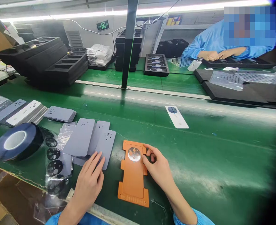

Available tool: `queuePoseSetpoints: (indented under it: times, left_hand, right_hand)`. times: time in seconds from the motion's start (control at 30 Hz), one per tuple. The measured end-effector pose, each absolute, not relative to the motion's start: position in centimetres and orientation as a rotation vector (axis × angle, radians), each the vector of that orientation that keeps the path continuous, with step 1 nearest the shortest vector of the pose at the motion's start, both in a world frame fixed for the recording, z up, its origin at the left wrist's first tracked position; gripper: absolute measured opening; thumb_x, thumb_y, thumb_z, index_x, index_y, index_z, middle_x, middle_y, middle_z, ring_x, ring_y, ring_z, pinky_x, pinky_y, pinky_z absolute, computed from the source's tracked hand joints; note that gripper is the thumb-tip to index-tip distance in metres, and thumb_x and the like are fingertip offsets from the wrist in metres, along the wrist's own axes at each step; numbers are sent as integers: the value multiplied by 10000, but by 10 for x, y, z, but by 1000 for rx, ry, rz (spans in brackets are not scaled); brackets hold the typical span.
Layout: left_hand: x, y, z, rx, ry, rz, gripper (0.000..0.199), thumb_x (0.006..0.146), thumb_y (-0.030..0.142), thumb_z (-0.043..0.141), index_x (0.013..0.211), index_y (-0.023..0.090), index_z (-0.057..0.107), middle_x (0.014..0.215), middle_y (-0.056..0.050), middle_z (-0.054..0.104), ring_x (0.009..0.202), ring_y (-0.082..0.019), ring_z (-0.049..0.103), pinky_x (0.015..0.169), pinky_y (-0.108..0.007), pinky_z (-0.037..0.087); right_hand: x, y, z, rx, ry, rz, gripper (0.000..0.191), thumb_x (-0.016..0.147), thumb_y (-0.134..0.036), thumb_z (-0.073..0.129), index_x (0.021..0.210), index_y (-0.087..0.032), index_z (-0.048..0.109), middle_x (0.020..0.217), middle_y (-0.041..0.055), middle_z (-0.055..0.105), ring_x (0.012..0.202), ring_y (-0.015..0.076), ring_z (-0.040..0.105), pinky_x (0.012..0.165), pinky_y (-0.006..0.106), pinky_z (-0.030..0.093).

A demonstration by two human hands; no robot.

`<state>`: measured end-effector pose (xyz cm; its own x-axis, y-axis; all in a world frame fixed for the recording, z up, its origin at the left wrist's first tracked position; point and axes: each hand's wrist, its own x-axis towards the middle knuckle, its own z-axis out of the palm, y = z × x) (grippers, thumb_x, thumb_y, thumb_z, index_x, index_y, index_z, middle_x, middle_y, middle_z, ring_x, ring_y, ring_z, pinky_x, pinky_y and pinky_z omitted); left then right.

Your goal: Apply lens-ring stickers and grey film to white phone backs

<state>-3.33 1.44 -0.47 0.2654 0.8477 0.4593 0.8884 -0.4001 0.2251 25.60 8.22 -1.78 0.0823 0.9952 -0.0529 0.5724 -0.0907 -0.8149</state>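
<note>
My left hand (91, 178) rests with outstretched fingers on the lower edge of grey phone back panels (105, 145) with camera holes. The panels lie in a loose, overlapping pile. An orange jig plate (133, 178) with notched sides lies flat in front of me. In its upper recess is a round camera-lens sticker (134, 154), partly dark and partly shiny. My right hand (158, 164) is at the jig's right edge, thumb beside the sticker and index finger at the top corner. These two fingers are apart; the others are curled.
Left of the panels lie a strip of round black stickers (54, 167), a large tape roll (16, 142) and further panel stacks (60, 114). A white panel (177, 117) lies farther back. Black trays (58, 64) and a post (128, 47) stand behind. A co-worker (213, 43) sits opposite.
</note>
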Motion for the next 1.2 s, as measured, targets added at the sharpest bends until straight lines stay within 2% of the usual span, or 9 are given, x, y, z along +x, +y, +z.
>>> queuePoseSetpoints:
  times: [0.13,0.23,0.37,0.47,0.57,0.8,1.0,1.1,1.2]
  left_hand:
    - [-38,18,9,-2401,-1603,-1057,621,957,-27,507,1527,218,491,1415,-120,646,1359,-280,575,1076,-439,535]
    - [-34,20,25,-2377,-1493,-1177,594,935,-61,515,1476,181,549,1375,-141,674,1353,-286,583,1092,-459,509]
    - [-12,13,31,-2522,-1278,-1148,445,941,-18,468,1312,126,667,1314,-162,713,1385,-297,554,1117,-467,467]
    - [14,1,19,-2636,-1149,-1158,387,946,22,432,1177,144,717,1342,-163,697,1404,-291,531,1087,-446,489]
    - [32,-11,4,-2685,-1164,-1131,362,905,34,492,1164,157,712,1420,-179,637,1438,-310,486,1092,-465,486]
    - [29,-26,-11,-2863,-1185,-788,492,897,225,598,1371,93,610,1551,-208,498,1514,-388,346,1121,-563,452]
    - [25,-32,-24,-2864,-1286,-502,518,909,32,549,1410,155,593,1619,-167,418,1525,-384,330,1107,-594,466]
    - [26,-33,-30,-2813,-1291,-575,510,916,-9,524,1387,166,614,1587,-178,465,1531,-375,322,1110,-590,463]
    - [26,-34,-32,-2791,-1296,-642,480,931,-9,513,1359,172,636,1556,-176,507,1531,-354,328,1128,-582,450]
  right_hand:
    - [254,81,-15,-1684,-1464,880,366,856,-291,583,1194,-212,699,842,4,609,668,158,496,666,320,462]
    - [249,78,-8,-1599,-1315,974,339,904,-421,628,1145,-203,727,860,34,668,726,176,564,702,337,491]
    - [241,73,2,-1334,-1037,1361,595,859,-560,722,1321,-194,646,1074,106,764,873,220,708,793,371,567]
    - [240,72,7,-1210,-864,1500,768,793,-504,826,1444,-222,532,1233,127,754,1050,248,731,897,380,589]
    - [244,74,10,-1199,-809,1509,873,756,-445,876,1494,-232,462,1192,117,777,1067,249,740,920,382,600]
    - [251,71,7,-1261,-1083,1446,581,874,-402,758,1400,-255,562,1247,95,747,1059,215,734,936,358,600]
    - [249,68,6,-1380,-1605,1058,339,991,-285,567,1327,-312,613,1294,59,695,1101,223,686,955,397,585]
    - [245,68,2,-1319,-1840,774,337,1006,-226,514,1321,-302,609,1300,85,653,1179,238,641,1011,428,559]
    - [242,68,-4,-1351,-1970,521,357,1004,-220,514,1350,-269,589,1479,140,511,1355,286,526,1106,502,494]
